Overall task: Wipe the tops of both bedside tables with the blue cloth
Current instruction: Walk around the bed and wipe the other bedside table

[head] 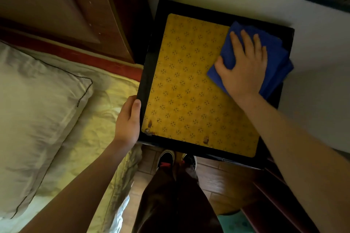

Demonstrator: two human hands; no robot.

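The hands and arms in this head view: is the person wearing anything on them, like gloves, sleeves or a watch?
Nothing is worn. The left hand and right hand are bare, with no gloves, rings or watch showing. Both forearms are uncovered as far as the picture's edge, with no sleeve in view.

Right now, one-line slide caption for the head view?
Right hand presses blue cloth onto bedside table top's far right corner; left hand grips its left edge.

Blue cloth [272,58]: soft, napped textile, matt. Desk [151,73] rim: dark, glossy finish. Yellow patterned mat [189,91]: smooth, matt. Headboard [75,15]: varnished wood. Pillow [37,100]: creased fabric.
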